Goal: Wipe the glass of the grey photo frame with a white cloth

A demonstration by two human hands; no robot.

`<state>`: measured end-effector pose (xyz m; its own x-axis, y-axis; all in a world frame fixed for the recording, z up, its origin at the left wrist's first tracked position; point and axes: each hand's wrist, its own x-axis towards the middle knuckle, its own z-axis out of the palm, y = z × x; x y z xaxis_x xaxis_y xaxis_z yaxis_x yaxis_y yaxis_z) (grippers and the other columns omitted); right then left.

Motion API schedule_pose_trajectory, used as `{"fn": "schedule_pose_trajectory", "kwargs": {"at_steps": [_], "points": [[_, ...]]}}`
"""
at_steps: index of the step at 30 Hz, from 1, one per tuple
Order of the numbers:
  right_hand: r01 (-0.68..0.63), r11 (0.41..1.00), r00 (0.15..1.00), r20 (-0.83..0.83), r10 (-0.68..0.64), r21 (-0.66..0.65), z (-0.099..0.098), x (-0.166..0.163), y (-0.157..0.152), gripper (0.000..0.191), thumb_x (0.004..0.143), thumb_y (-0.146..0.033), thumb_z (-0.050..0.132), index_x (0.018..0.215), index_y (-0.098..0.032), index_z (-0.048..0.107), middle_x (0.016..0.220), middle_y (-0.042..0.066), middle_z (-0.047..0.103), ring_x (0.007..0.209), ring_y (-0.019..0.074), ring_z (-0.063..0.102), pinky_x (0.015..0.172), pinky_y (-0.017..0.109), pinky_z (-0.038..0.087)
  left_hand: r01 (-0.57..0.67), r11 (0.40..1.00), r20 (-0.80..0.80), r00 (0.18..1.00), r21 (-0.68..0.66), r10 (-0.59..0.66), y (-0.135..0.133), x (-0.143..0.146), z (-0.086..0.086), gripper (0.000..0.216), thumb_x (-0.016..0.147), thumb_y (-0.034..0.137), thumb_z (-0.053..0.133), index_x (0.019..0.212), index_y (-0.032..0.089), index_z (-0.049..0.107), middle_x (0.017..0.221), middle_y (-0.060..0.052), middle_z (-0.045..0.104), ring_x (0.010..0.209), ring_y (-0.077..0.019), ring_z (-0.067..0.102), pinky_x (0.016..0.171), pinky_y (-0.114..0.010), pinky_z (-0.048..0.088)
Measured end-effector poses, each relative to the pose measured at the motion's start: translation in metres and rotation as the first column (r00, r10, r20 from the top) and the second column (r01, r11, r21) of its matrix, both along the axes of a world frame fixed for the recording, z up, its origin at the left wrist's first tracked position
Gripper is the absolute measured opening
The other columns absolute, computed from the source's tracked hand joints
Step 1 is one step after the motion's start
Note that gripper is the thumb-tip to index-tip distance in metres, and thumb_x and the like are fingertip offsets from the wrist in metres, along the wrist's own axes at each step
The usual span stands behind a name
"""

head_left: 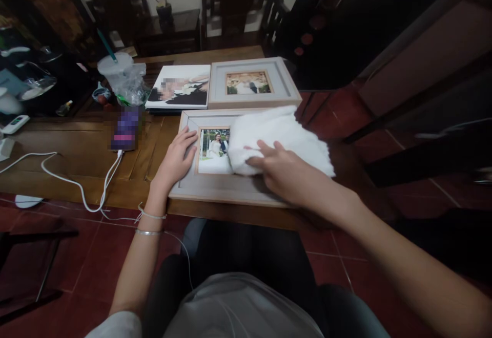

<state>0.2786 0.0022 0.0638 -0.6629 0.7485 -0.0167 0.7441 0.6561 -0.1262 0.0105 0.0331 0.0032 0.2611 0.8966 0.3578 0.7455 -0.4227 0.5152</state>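
Note:
A light wooden picture frame (215, 187) with a wedding photo lies flat at the near edge of the wooden table (77, 153). My left hand (177, 159) rests flat on the frame's left side, fingers spread. My right hand (284, 171) presses on a white cloth (280, 135) that covers the right part of the frame. A second framed photo (251, 83) and a white photo book (180, 87) lie side by side farther back.
A phone (125, 129) with a white charging cable (77, 187) lies to the left of the frame. A plastic cup with a straw (115, 69) in a bag stands at the back left. Dark wooden chairs (230, 5) stand beyond the table.

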Motion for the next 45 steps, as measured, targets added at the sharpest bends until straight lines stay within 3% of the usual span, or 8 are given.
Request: {"fn": "schedule_pose_trajectory", "kwargs": {"at_steps": [6, 9, 14, 17, 22, 29, 39, 45], "points": [[-0.082, 0.989, 0.995, -0.058, 0.075, -0.125, 0.004, 0.02, -0.039, 0.055, 0.073, -0.001, 0.043, 0.116, -0.023, 0.069, 0.133, 0.01, 0.062, 0.121, 0.0321, 0.058, 0.1, 0.047, 0.048, -0.004, 1.0, -0.023, 1.0, 0.002, 0.004, 0.0, 0.0, -0.001, 0.034, 0.095, 0.02, 0.049, 0.126, 0.018, 0.062, 0.14, -0.011, 0.058, 0.142, -0.0262, 0.041, 0.118, -0.052, 0.034], [-0.011, 0.994, 0.998, -0.065, 0.004, -0.111, -0.002, 0.018, -0.018, 0.058, 0.073, 0.0, 0.043, 0.121, -0.021, 0.067, 0.13, 0.013, 0.063, 0.125, 0.0333, 0.055, 0.1, 0.048, 0.047, -0.015, 1.0, -0.024, 1.0, -0.008, 0.015, -0.001, 0.0, 0.0, 0.034, 0.095, 0.02, 0.048, 0.127, 0.014, 0.061, 0.141, -0.015, 0.057, 0.142, -0.0271, 0.041, 0.118, -0.052, 0.034], [0.146, 0.986, 0.975, -0.177, -0.131, 0.075, -0.02, 0.001, 0.032, 0.061, 0.074, 0.004, 0.038, 0.128, -0.014, 0.06, 0.141, 0.013, 0.054, 0.137, 0.0354, 0.041, 0.109, 0.057, 0.035, -0.007, 1.0, -0.017, 1.0, -0.012, 0.007, -0.002, 0.0, 0.0, 0.034, 0.096, 0.022, 0.048, 0.127, 0.016, 0.061, 0.142, -0.014, 0.056, 0.143, -0.0269, 0.04, 0.118, -0.053, 0.033], [0.155, 0.981, 0.984, -0.106, -0.142, 0.12, -0.025, -0.009, 0.043, 0.056, 0.076, 0.001, 0.039, 0.126, -0.009, 0.061, 0.146, 0.017, 0.049, 0.135, 0.0398, 0.039, 0.108, 0.061, 0.032, -0.006, 1.0, -0.014, 1.0, -0.004, 0.006, -0.002, -0.001, 0.0, 0.034, 0.096, 0.023, 0.049, 0.126, 0.017, 0.062, 0.141, -0.013, 0.057, 0.142, -0.0265, 0.041, 0.118, -0.053, 0.033], [0.04, 0.995, 0.998, 0.035, -0.043, 0.092, -0.014, -0.01, 0.007, 0.053, 0.075, 0.003, 0.041, 0.122, -0.007, 0.064, 0.145, 0.021, 0.05, 0.132, 0.0405, 0.043, 0.107, 0.059, 0.034, -0.006, 1.0, -0.02, 1.0, -0.014, 0.006, -0.002, 0.0, 0.001, 0.034, 0.096, 0.022, 0.049, 0.127, 0.016, 0.061, 0.142, -0.014, 0.057, 0.142, -0.0269, 0.041, 0.118, -0.053, 0.033], [-0.121, 0.991, 0.988, -0.098, 0.115, -0.06, 0.002, 0.022, -0.055, 0.057, 0.077, -0.001, 0.038, 0.123, -0.02, 0.065, 0.135, 0.011, 0.06, 0.132, 0.0312, 0.049, 0.101, 0.046, 0.049, -0.012, 1.0, -0.039, 0.999, -0.019, 0.012, 0.0, 0.0, -0.001, 0.036, 0.096, 0.021, 0.049, 0.129, 0.014, 0.06, 0.143, -0.014, 0.056, 0.143, -0.0267, 0.039, 0.119, -0.051, 0.033], [0.199, 0.972, 0.956, -0.243, -0.164, 0.127, -0.031, 0.0, 0.05, 0.059, 0.075, 0.002, 0.039, 0.128, -0.012, 0.06, 0.135, 0.017, 0.058, 0.138, 0.0381, 0.039, 0.11, 0.06, 0.034, 0.001, 1.0, -0.045, 0.999, 0.016, -0.001, -0.002, 0.0, 0.001, 0.033, 0.096, 0.022, 0.049, 0.126, 0.014, 0.062, 0.14, -0.014, 0.058, 0.141, -0.027, 0.042, 0.117, -0.052, 0.035], [0.156, 0.959, 0.982, -0.14, -0.125, 0.237, -0.032, -0.011, 0.069, 0.055, 0.076, 0.003, 0.037, 0.123, -0.008, 0.063, 0.142, 0.019, 0.052, 0.13, 0.0391, 0.044, 0.107, 0.058, 0.034, 0.001, 1.0, -0.046, 0.999, 0.017, 0.0, -0.001, -0.001, 0.002, 0.033, 0.096, 0.021, 0.05, 0.126, 0.015, 0.062, 0.14, -0.014, 0.058, 0.141, -0.0273, 0.042, 0.117, -0.053, 0.035]]}}
